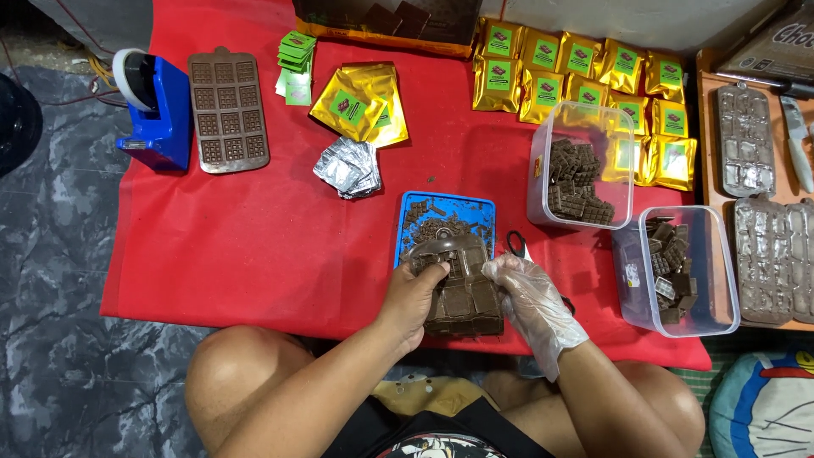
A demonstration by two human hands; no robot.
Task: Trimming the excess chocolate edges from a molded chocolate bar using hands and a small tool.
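Both hands grip a brown silicone chocolate mould (458, 293) filled with chocolate, held over the near edge of the red cloth (254, 229). My left hand (413, 298) is bare and clasps the mould's left side. My right hand (530, 301) wears a thin clear plastic glove and pinches the mould's right edge. Just beyond the mould lies a blue tray (480, 210) strewn with chocolate crumbs. Black-handled scissors (518, 246) lie beside the right hand.
Two clear plastic tubs (585, 170) (678, 271) hold chocolate pieces. Gold pouches (585, 80) lie at the back right, with two more (360, 102) and foil wrappers (348, 167) mid-cloth. An empty mould (227, 110), blue tape dispenser (157, 106), green labels (295, 55) and filled moulds on an orange tray (763, 203) surround them.
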